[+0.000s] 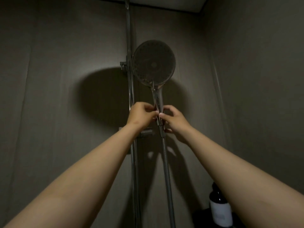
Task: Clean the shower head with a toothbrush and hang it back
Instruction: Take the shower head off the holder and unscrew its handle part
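The round shower head (153,63) stands upright in front of the wall, its nozzle face turned toward me, just right of the vertical rail (131,99). Its handle (157,100) runs down into both my hands. My left hand (141,115) pinches the lower handle from the left, fingers curled. My right hand (175,120) grips it from the right, thumb on the front. The metal hose (167,170) hangs down from the handle's end. A bracket on the rail (145,133) sits just below my hands. No toothbrush is visible.
A dark bottle with a white label (219,209) stands at the lower right near the corner. Grey walls close in on the left, back and right. A small clamp (123,64) juts from the rail beside the head. The light is dim.
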Available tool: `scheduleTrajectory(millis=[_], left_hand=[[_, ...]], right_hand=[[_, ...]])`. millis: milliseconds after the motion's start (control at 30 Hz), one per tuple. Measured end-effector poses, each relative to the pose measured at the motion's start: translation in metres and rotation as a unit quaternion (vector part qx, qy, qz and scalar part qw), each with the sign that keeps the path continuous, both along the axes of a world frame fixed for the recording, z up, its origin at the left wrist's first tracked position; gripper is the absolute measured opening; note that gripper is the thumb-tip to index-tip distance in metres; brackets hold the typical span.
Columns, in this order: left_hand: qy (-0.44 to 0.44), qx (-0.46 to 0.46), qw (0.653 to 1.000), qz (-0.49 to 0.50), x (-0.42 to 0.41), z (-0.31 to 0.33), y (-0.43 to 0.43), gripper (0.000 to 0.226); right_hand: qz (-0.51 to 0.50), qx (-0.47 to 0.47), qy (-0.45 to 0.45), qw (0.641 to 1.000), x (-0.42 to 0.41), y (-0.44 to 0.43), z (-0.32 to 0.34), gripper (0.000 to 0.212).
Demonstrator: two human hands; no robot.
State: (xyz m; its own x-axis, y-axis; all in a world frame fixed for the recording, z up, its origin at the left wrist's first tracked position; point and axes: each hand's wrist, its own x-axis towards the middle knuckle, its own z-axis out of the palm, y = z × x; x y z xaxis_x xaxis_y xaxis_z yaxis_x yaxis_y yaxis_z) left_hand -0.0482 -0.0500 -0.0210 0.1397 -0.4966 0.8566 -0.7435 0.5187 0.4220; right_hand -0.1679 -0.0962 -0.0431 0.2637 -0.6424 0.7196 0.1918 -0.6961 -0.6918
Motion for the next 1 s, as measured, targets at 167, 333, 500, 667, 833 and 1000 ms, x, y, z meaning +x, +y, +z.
scheduleTrajectory(millis=[167, 333, 500, 667, 833, 1000], left_hand=[[0.021, 0.037, 0.999, -0.03, 0.012, -0.032, 0.011, 0.028], [0.038, 0.086, 0.993, -0.077, 0.023, -0.077, 0.028, 0.022], [-0.006, 0.111, 0.987, -0.114, 0.019, -0.128, 0.055, 0.012], [0.016, 0.14, 0.971, -0.192, 0.004, -0.165, 0.086, 0.014], [0.024, 0.149, 0.96, -0.237, -0.011, -0.192, 0.129, 0.015], [0.031, 0.168, 0.947, -0.274, -0.028, -0.222, 0.176, 0.018]], right_hand=[[-0.01, 0.051, -0.001, 0.999, 0.006, 0.024, -0.036, 0.024], [-0.044, 0.086, 0.009, 0.995, 0.012, 0.047, -0.082, 0.019], [-0.098, 0.118, 0.047, 0.987, 0.003, 0.077, -0.134, 0.023], [-0.13, 0.156, 0.046, 0.978, -0.016, 0.113, -0.173, 0.024], [-0.16, 0.178, 0.043, 0.97, -0.034, 0.163, -0.198, 0.027], [-0.185, 0.2, 0.04, 0.961, -0.057, 0.227, -0.226, 0.031]])
